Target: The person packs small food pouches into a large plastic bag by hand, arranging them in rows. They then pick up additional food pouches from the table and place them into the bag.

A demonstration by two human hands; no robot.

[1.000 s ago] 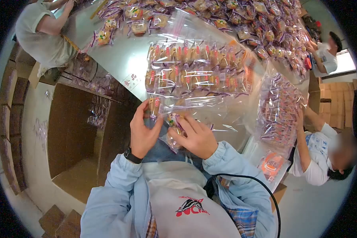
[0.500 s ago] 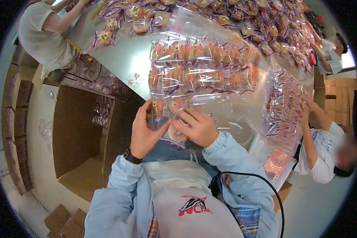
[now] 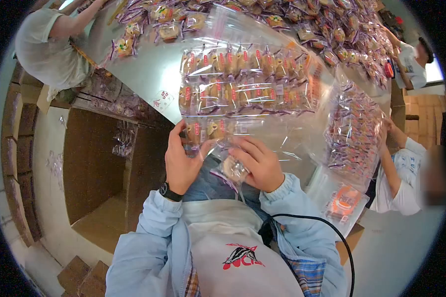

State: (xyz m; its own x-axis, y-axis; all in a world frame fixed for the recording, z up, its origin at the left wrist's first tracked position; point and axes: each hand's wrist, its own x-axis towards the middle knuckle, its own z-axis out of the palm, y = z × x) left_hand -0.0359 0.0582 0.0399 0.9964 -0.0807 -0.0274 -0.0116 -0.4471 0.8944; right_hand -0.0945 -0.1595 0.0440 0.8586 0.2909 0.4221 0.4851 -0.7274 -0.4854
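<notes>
A large clear plastic bag [image 3: 282,133] lies on the table's near edge, with two full rows of wrapped pastries [image 3: 243,94] and a short third row nearest me. My left hand [image 3: 182,161] curls round the left end of that short row, thumb and fingers against a wrapped pastry [image 3: 195,132]. Beside it, my right hand [image 3: 261,166] pinches a single wrapped pastry [image 3: 234,168], which hangs tilted just below the short row, its purple-edged wrapper pointing down.
Loose wrapped pastries [image 3: 332,32] pile up at the back. Right, a co-worker's hands touch another filled bag [image 3: 352,131], near a stack of flat printed bags [image 3: 339,203]. Another person stands at upper left. An open cardboard box [image 3: 96,168] stands at left below the table.
My right hand has moved slightly right and down with its pastry, which now shows more fully. The table and bags sit slightly further left in view.
</notes>
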